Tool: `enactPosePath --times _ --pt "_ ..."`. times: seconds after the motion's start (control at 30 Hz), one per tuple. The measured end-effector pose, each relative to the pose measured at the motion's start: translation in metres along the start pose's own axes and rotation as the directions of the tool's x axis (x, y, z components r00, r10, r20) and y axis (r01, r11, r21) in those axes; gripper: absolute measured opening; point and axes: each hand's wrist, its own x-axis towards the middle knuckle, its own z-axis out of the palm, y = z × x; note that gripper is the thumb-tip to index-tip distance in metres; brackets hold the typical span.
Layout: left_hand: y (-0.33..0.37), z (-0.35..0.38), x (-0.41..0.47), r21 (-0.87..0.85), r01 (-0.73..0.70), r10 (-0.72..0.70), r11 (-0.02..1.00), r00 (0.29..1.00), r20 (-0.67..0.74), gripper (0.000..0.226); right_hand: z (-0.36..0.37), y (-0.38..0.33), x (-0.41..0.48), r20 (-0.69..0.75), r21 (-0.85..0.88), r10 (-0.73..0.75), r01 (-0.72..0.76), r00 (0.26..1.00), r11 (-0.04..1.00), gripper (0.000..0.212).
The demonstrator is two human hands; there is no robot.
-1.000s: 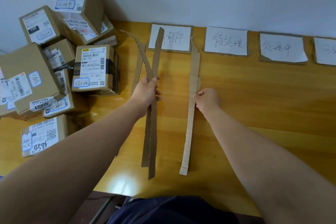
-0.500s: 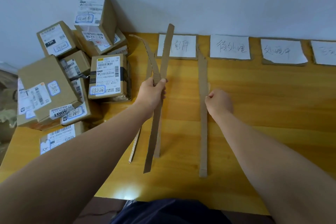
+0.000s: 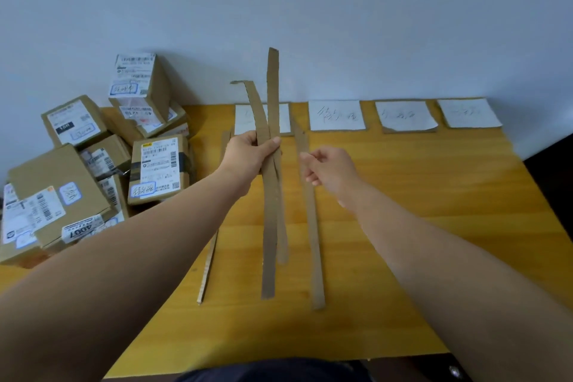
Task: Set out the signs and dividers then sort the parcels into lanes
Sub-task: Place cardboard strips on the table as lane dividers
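A person's left hand [image 3: 248, 153] grips two cardboard strips [image 3: 270, 195] above the yellow worktop [image 3: 418, 226]. Right of the strips, the right hand [image 3: 330, 169] hovers loosely curled, holding nothing. Left of them, a parcel [image 3: 82, 226] label reads "4007".

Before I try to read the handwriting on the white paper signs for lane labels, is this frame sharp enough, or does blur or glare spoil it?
Head view: the four white paper signs are smeared, their writing faint and unreadable; soft even light without hard shadows; a faint sheen on the yellow wooden table; wide-angle bending at the table's right edge; the brown cardboard parcels read sharper.
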Motion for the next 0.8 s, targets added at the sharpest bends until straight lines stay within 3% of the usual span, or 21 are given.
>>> enactPosePath --times 0.13,0.3,0.47,0.67,0.8 --pt "0.013 0.036 -0.01 -0.042 -0.007 0.007 0.999 1.0 -0.002 0.007 -0.034 -0.009 -0.007 0.056 -0.007 -0.061 0.062 0.997 0.998 0.021" --pt "0.018 0.087 -0.018 -0.057 0.025 -0.023 0.998 0.999 0.03 0.022 -0.079 0.002 -0.012 0.107 0.038 -0.067 0.064 0.992 0.997 0.023" --pt "0.013 0.135 -0.027 -0.096 0.016 -0.012 0.995 0.999 0.048 0.012 -0.12 0.022 -0.021 0.136 0.049 -0.08 0.074 0.987 0.996 0.016" --pt "-0.002 0.175 -0.03 -0.036 -0.007 0.009 0.999 0.998 0.057 0.015 -0.15 0.049 -0.021 0.109 0.004 -0.078 0.078 0.991 0.997 0.008" --pt "-0.011 0.184 -0.024 -0.006 0.051 -0.05 0.999 0.997 0.064 0.026 -0.158 0.073 -0.012 0.049 0.0 -0.022 0.022 0.999 1.0 0.007"
